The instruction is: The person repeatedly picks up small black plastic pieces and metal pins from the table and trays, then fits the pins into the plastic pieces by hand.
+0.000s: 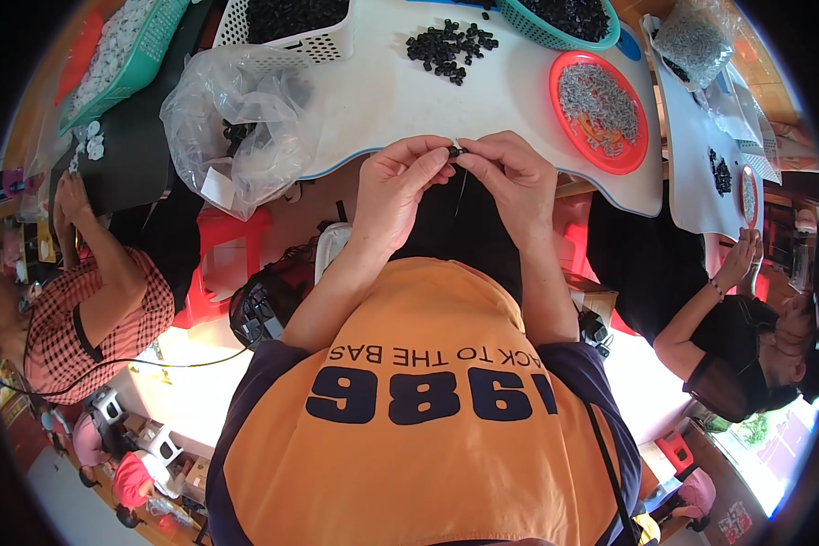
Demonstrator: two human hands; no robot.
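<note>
My left hand (393, 189) and my right hand (517, 182) meet just in front of the table's near edge, thumbs and forefingers pinched together. Between the fingertips is a small black plastic part (455, 152). The left fingers grip it from one side and the right fingers close on its other side. Whether the right fingers also pinch a tiny metal piece is too small to tell. Beyond them, a loose pile of similar black parts (451, 50) lies on the white table (373, 105). To the right, a red round plate (559, 114) holds many small silvery metal pieces (601, 100).
A white perforated basket (323, 45) and a green basket (541, 35) of black parts stand at the back. A clear plastic bag (200, 100) hangs over the table's left edge. People work at the left (100, 309) and right (728, 328), near red stools (218, 264).
</note>
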